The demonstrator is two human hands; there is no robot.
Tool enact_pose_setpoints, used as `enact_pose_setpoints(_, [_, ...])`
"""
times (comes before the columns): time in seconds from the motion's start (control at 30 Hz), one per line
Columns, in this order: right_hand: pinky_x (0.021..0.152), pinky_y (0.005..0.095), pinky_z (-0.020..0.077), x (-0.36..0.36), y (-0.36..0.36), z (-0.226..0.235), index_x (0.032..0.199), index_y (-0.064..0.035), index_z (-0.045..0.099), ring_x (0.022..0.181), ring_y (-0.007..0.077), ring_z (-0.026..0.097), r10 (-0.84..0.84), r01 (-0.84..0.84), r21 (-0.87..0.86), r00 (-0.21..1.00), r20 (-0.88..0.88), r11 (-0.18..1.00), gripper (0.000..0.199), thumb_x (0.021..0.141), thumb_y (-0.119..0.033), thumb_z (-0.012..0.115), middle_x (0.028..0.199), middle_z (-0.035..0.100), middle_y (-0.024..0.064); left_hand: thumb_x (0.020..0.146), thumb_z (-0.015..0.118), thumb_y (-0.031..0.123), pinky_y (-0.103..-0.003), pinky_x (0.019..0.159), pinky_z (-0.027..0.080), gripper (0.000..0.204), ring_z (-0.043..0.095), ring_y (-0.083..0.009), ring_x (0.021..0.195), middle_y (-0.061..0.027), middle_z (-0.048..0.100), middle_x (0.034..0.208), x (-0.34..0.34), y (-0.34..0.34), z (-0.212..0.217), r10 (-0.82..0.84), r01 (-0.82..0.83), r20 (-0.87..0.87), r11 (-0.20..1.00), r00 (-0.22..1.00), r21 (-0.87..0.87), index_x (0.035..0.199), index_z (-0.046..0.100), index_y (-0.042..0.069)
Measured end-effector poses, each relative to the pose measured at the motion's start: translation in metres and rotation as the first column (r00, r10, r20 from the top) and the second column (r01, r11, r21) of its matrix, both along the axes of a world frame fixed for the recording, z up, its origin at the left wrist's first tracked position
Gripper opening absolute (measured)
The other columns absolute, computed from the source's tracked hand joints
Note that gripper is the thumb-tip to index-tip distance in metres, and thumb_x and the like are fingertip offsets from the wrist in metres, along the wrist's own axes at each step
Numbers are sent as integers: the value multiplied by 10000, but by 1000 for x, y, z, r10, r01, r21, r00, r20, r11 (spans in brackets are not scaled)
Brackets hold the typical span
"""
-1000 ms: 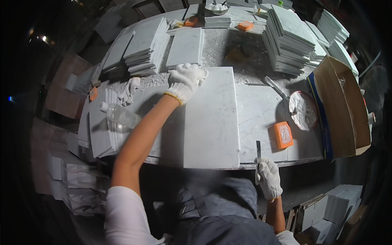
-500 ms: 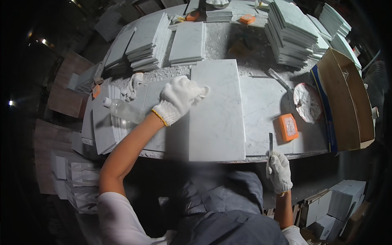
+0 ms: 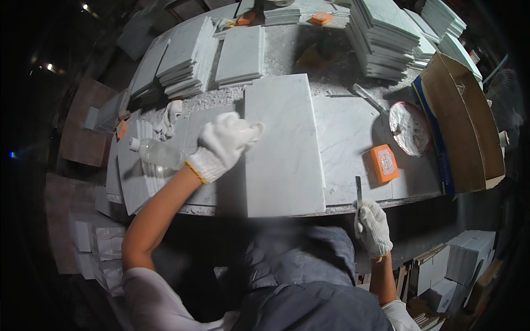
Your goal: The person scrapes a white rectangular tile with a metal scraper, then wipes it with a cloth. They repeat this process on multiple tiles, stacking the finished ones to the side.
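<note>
A pale grey-veined marble tile (image 3: 284, 149) lies on top of other tiles in front of me, its near end at the table's edge. My left hand (image 3: 223, 140), in a white knit glove, is closed at the tile's left side, its fingertips on the surface. Whatever those fingers may pinch is hidden. To the right of the tile, just off the table's front edge, my gloved right hand (image 3: 374, 229) grips a narrow metal blade (image 3: 359, 188) that points up and away from me.
An orange block (image 3: 384, 164) and a bowl of white paste (image 3: 408, 128) sit at right, beside an open cardboard box (image 3: 464, 121). A clear bottle (image 3: 160, 153) lies at left near a crumpled cloth (image 3: 168, 118). Tile stacks (image 3: 381, 38) stand farther back.
The whole view has shifted slightly. My left hand has slid a little toward me along the tile's left side. My right hand still holds the blade in about the same place.
</note>
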State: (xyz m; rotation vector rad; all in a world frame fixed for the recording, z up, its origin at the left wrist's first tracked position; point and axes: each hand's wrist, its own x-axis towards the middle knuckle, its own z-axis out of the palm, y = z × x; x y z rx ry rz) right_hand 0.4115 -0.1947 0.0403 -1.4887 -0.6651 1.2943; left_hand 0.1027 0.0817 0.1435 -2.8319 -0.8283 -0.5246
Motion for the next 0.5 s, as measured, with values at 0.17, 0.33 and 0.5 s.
enact_pose_setpoints(0.17, [444,212,370,-2,5,1,1126,-5,628,490,72,451,81,-84,118,996,32,989,255,1038,-242,595,625,524,0,934,657,206,-349,547,456,144,580,-196,629,-25,636,692,-2,5,-10,81,-71,57,985,995,-157,846,761,158])
enact_pose_setpoints(0.33, [478,201,371,-2,0,8,1137,-17,645,542,47,471,-17,21,20,984,-178,1000,280,1027,-273,621,674,541,-31,960,604,328,-369,541,497,245,641,-238,662,-21,672,707,-13,6,-14,94,-123,-125,960,988,-251,816,736,180])
enact_pose_setpoints(0.5, [528,200,379,-3,-10,8,1114,-13,655,597,33,488,44,-39,45,991,-129,998,315,1014,-309,618,712,544,-53,905,673,138,-389,574,458,56,591,-211,635,-54,623,673,-2,0,-2,142,-162,-181,982,973,-99,888,727,132])
